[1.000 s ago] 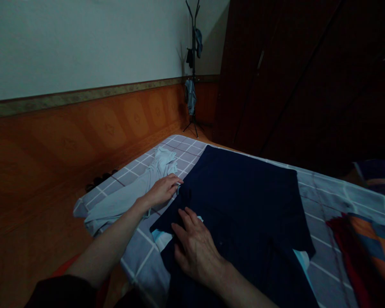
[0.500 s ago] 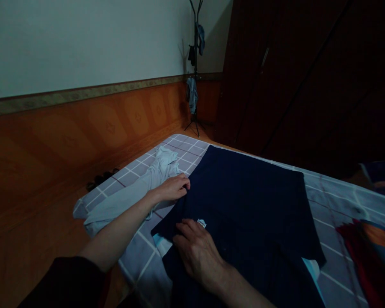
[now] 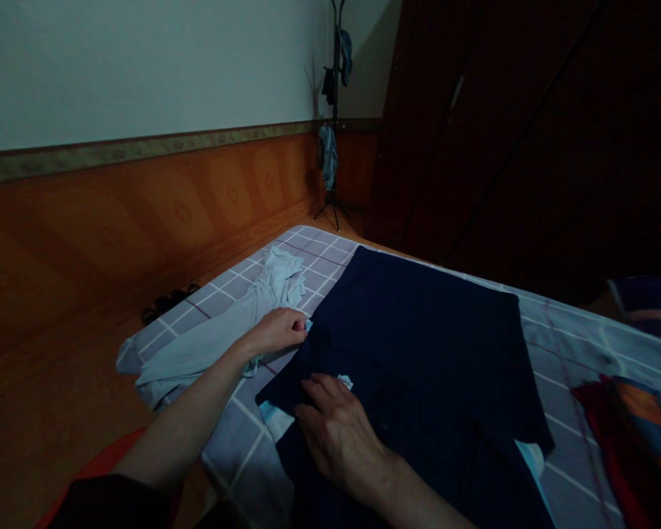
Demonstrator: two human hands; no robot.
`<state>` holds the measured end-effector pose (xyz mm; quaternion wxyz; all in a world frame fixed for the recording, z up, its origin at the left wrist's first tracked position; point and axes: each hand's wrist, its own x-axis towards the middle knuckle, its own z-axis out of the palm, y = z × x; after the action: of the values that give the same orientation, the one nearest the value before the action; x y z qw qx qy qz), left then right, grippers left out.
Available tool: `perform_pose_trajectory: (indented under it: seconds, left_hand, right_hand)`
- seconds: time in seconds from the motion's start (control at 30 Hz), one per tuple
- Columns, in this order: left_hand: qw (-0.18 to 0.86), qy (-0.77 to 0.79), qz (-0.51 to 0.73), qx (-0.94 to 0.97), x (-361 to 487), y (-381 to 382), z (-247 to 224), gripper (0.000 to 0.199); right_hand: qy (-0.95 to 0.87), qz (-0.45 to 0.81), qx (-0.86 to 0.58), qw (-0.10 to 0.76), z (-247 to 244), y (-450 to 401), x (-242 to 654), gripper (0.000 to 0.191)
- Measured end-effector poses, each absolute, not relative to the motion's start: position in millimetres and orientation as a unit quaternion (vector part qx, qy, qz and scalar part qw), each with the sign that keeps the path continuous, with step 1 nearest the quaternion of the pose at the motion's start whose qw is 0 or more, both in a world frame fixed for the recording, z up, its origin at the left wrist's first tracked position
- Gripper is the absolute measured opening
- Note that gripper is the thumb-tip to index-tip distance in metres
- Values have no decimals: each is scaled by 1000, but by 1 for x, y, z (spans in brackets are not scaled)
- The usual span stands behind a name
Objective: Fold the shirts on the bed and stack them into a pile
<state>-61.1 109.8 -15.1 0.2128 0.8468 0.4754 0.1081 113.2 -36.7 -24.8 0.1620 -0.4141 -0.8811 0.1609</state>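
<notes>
Head view looked forward and down across a low bed with a grey checked sheet (image 3: 319, 253), and the person's bare forearms reached in from the near side. A navy garment (image 3: 419, 353) lay spread flat over the middle and right of the bed, running out of the frame at the near edge, with a small white label (image 3: 344, 381) toward its left side. The right hand (image 3: 336, 433) lay palm down on the navy cloth just below the label, its fingers slightly apart and clamped on nothing. The left hand (image 3: 278, 330) sat at the garment's left edge, fingers together and lightly curled, just beside a small pale blue tab (image 3: 308, 325); whether those fingers pinched the cloth could not be told. A crumpled pale blue garment (image 3: 209, 353) lay along the left of the bed, passing under the left wrist. A multicoloured cloth (image 3: 633, 441) lay at the right edge of the bed. Dark shoes (image 3: 165, 303) stood on the floor beside the bed's left side. Far off, a coat stand (image 3: 335, 88) with clothes hanging on it stood in the corner, between wood-panelled wall (image 3: 143, 213) on the left and a dark wardrobe (image 3: 501, 132) on the right.
</notes>
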Motion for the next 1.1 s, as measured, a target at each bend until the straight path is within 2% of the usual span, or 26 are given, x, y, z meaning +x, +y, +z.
perform_pose_trajectory:
  seconds: [0.17, 0.43, 0.6, 0.7, 0.83, 0.97, 1.1]
  left_hand:
    - [213, 481, 105, 844, -61, 110, -16, 21]
    - [158, 474, 126, 857, -51, 96, -8, 5]
    - [120, 333, 130, 926, -51, 75, 4, 5]
    - [115, 258, 102, 954, -61, 62, 0, 17]
    - [94, 213, 62, 970, -78, 54, -20, 47]
    - [72, 199, 48, 976, -87, 55, -38, 54]
    - [43, 185, 76, 979, -87, 54, -48, 54]
  right_hand:
    - [-886, 171, -398, 165, -20, -40, 115, 24]
    - [-893, 165, -390, 155, -14, -41, 115, 26]
    - [-883, 136, -413, 175, 22, -54, 131, 31]
    - [-855, 86, -464, 215, 41, -66, 162, 33]
    - [-767, -20, -594, 241, 31, -94, 221, 33]
    - [-667, -83, -700, 241, -7, -139, 259, 32]
    - [-626, -66, -753, 192, -37, -178, 256, 43]
